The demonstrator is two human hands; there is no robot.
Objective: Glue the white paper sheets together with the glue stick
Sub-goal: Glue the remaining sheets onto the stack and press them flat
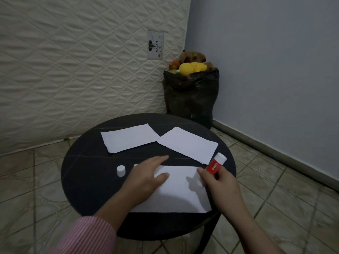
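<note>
Three white paper sheets lie on a round black table (88,180). The nearest sheet (176,195) is under my hands. My left hand (146,178) lies flat on its left part, fingers spread. My right hand (218,184) grips a red and white glue stick (216,163) at the sheet's right edge, with the stick's upper end pointing up and away. The glue stick's white cap (121,170) stands on the table left of my left hand. Two more sheets lie farther back, one at the left (128,138) and one at the right (189,143).
A quilted mattress (73,70) leans upright behind the table. A black bag (190,96) full of soft toys stands in the corner beside a grey wall. Tiled floor surrounds the table.
</note>
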